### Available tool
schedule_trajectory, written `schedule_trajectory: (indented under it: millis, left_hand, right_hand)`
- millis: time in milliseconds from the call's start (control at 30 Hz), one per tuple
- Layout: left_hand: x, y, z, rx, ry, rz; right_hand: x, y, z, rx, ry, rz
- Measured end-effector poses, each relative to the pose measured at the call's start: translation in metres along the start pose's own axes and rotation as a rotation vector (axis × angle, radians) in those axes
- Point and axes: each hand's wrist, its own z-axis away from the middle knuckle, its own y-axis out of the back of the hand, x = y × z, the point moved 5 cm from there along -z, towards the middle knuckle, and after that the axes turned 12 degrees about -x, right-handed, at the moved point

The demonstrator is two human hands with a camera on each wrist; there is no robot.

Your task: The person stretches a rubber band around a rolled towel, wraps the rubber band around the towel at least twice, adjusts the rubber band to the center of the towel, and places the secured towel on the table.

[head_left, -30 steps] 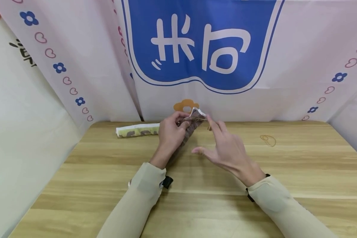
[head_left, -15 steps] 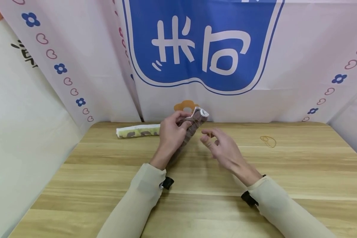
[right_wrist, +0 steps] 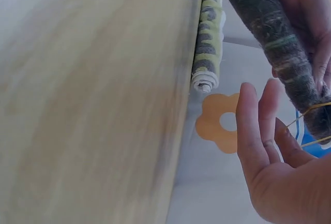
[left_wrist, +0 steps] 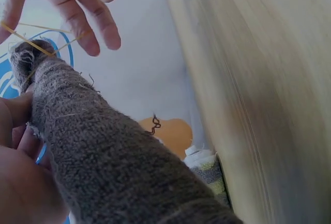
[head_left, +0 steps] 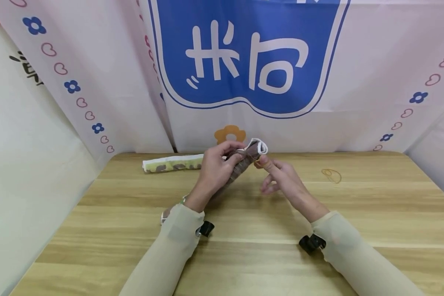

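A tightly rolled brown towel with a white edge slants upward in the head view. My left hand grips it near its far end, thumb on top. Around that end runs a thin yellow rubber band, stretched out from the towel in the left wrist view. The fingers of my right hand are spread, with the band hooked over the thumb and a finger. In the right wrist view the band's two strands reach from those fingers to the towel. The towel's near end lies partly behind my left wrist.
Another rolled towel, yellow-green with grey spots, lies at the table's back left. Loose rubber bands lie at the back right of the wooden table. A printed cloth backdrop hangs right behind the table.
My right hand drew back from the towel's end, pinching the band, then returned to it with its fingers spreading the band. The towel's end has shifted slightly right and down in the left hand.
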Motion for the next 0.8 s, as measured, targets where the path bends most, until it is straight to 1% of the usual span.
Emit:
schedule_trajectory:
  millis: [133, 267, 367, 500, 633, 733, 800]
  left_hand:
    - [0.000, -0.002, 0.001, -0.062, -0.010, -0.063]
    - [0.001, -0.006, 0.002, -0.134, -0.035, -0.161]
    - [0.003, -0.008, 0.003, -0.173, -0.068, -0.250]
    - [0.006, -0.011, 0.002, -0.207, -0.115, -0.348]
    - [0.006, -0.016, 0.002, -0.233, -0.146, -0.419]
    - [0.006, -0.019, 0.003, -0.262, -0.165, -0.460]
    - [0.006, -0.022, 0.003, -0.283, -0.178, -0.475]
  right_hand:
    - [-0.002, 0.002, -0.001, -0.019, 0.007, -0.016]
    - [-0.001, 0.006, -0.002, -0.024, -0.002, -0.010]
    - [0.000, 0.006, -0.002, -0.030, -0.013, 0.019]
    - [-0.003, 0.004, -0.005, -0.055, 0.009, 0.109]
    - [-0.006, 0.000, -0.008, -0.096, 0.081, 0.222]
    - [-0.007, 0.001, -0.008, -0.058, 0.084, 0.344]
    - [-0.007, 0.003, -0.006, -0.022, 0.055, 0.410]
